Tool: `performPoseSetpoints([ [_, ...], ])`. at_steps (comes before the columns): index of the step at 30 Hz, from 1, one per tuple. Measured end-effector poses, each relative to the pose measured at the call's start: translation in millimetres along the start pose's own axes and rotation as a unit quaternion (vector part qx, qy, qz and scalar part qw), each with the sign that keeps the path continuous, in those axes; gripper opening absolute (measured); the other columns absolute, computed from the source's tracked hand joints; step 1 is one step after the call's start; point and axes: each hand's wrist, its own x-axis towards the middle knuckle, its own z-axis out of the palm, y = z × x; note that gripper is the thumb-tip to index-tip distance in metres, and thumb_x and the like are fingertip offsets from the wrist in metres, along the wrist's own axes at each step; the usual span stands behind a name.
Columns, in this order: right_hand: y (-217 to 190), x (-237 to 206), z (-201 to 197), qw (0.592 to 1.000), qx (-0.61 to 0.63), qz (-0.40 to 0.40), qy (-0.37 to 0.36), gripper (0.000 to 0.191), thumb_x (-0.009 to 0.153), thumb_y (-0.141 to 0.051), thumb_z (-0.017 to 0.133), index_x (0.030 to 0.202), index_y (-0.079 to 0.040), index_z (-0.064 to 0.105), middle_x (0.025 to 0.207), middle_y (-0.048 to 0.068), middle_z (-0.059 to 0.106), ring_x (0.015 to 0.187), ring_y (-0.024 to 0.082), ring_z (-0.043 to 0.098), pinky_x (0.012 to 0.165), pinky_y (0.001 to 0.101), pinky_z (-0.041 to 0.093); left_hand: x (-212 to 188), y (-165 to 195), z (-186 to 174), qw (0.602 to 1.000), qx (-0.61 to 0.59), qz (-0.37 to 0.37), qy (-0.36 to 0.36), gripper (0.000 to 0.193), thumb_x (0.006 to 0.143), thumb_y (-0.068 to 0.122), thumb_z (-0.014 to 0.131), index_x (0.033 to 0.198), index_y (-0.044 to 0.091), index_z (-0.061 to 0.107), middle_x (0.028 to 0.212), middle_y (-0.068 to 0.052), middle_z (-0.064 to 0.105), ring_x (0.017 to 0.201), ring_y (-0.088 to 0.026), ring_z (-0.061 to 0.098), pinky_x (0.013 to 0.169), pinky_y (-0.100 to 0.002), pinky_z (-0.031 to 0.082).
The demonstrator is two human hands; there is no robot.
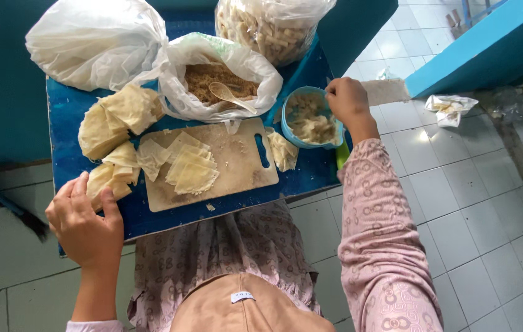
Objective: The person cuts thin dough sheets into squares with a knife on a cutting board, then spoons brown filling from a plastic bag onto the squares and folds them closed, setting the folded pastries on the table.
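A: Item 1, left hand (pixel 86 224)?
B: At the near-left corner of the blue table (pixel 64 132), fingers curled round a stack of pale yellow wrapper sheets (pixel 109 181). Grasping the stack edge, thumb on top.
A: Item 2, right hand (pixel 347 101)?
B: Over the far rim of the blue bowl (pixel 312 117), fingers bunched, pinching at the rim or sth. small; can't tell which. Bowl holds pale folded pieces.
A: Handling, wrappers?
B: Judged thin, light, limp, prob. tear-prone and inclined to stick together. Best taken by an edge or corner, peeled one at a time, flat support underneath.
A: Other stock?
B: Wooden cutting board (pixel 212 163) w/ slot handle, centre; several square sheets fanned on it. More wrapper stacks at left, one small pile betw. board and bowl. White plastic bag of brown crumbly filling (pixel 218 80) behind the board, pale spoon (pixel 227 94) lying in it. Clear bag of pale stick-shaped pieces (pixel 270 27) at far edge; closed white bag (pixel 95 43) far left.
A: Surface, room?
B: Table small, blue, crumbs on board. Floor: pale square tiles, crumpled wrapping (pixel 450 107) lying at right. Teal wall and ledge around.
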Motion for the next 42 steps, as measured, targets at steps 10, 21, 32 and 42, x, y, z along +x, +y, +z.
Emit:
performPoseSetpoints([
  [10,23,-12,31,0.987,0.125,0.065,0.08,0.015,0.081,-0.012,0.079,0.086,0.002,0.077,0.082,0.018,0.074,0.077,0.029,0.074,0.074,0.0383,0.058,-2,-4,9,1.0,0.01,-0.001,-0.005,0.032,0.117,0.027,0.065,0.14,0.005,0.062,0.135,-0.011,0.057,0.132,-0.031,0.051,0.116,-0.044,0.044],
  [21,28,-105,38,0.991,0.038,0.086,0.092,0.061,0.086,-0.021,0.084,0.138,-0.005,0.056,0.109,0.023,0.065,0.094,0.038,0.067,0.079,0.0456,0.054,10,7,6,1.0,-0.014,-0.002,0.005,0.036,0.112,0.024,0.067,0.143,0.005,0.064,0.138,-0.012,0.061,0.129,-0.032,0.053,0.115,-0.044,0.043],
  [32,30,-125,55,0.977,0.151,0.127,0.082,0.078,0.084,-0.002,0.079,0.153,-0.008,0.043,0.118,0.013,0.071,0.091,0.029,0.071,0.078,0.0405,0.057,19,42,-24,0.984,-0.165,0.028,0.055,0.024,0.098,0.009,0.078,0.121,0.012,0.074,0.109,-0.011,0.066,0.105,-0.031,0.06,0.095,-0.044,0.046],
  [42,-92,-140,65,0.963,0.251,-0.008,0.097,0.016,0.093,-0.005,0.075,0.109,-0.005,0.072,0.096,0.01,0.07,0.079,0.02,0.069,0.071,0.0322,0.056,49,102,11,0.984,-0.143,0.015,-0.109,0.02,0.089,0.024,0.079,0.101,0.01,0.072,0.099,-0.008,0.063,0.092,-0.031,0.06,0.078,-0.043,0.048],
])
